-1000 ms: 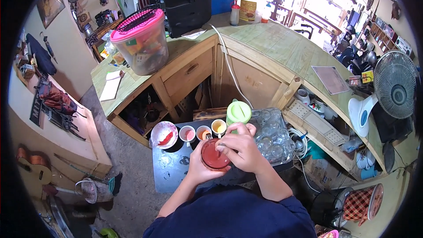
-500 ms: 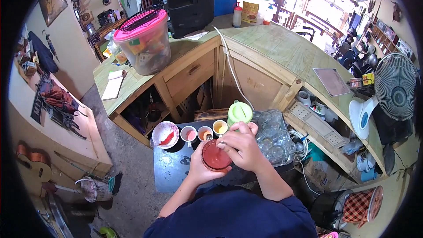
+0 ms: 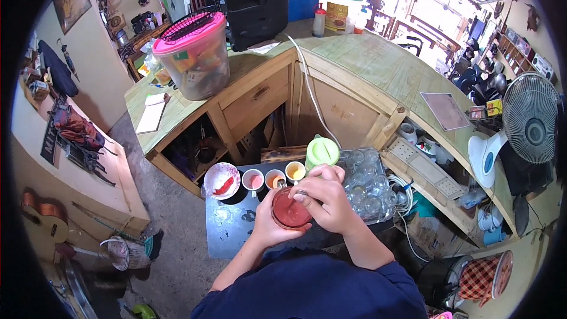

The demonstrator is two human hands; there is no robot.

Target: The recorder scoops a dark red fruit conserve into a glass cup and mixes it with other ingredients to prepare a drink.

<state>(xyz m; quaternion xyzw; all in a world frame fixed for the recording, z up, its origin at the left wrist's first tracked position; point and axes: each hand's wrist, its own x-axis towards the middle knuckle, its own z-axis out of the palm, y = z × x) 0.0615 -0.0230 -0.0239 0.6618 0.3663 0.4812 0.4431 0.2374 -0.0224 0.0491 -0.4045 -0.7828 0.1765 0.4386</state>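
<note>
Over a dark low table (image 3: 227, 239), my left hand (image 3: 267, 227) is wrapped round a clear glass (image 3: 290, 211) filled with a thick red liquid. My right hand (image 3: 331, 204) is closed above its rim, pinching what looks like a metal spoon (image 3: 301, 194); the lower end is hidden in the liquid. Just beyond the glass stand three white cups: one with pink contents (image 3: 253, 181), one with orange (image 3: 273, 179), one with yellow (image 3: 295, 171). Left of them sits a pale bowl (image 3: 214, 172) stained red, with a red piece inside. A light green lidded container (image 3: 322, 151) stands beyond my right hand.
A metal tray (image 3: 383, 220) of several upturned clear glasses lies to the right of my hands. Wooden counters (image 3: 378, 77) curve round the far side, bearing a pink-lidded tub (image 3: 198, 71), a black speaker (image 3: 254, 6) and a fan (image 3: 530, 118). A white cable (image 3: 313, 97) hangs down.
Both hands stay at nearly the same place with the glass. My right fingers and the spoon have shifted only slightly over the red liquid.
</note>
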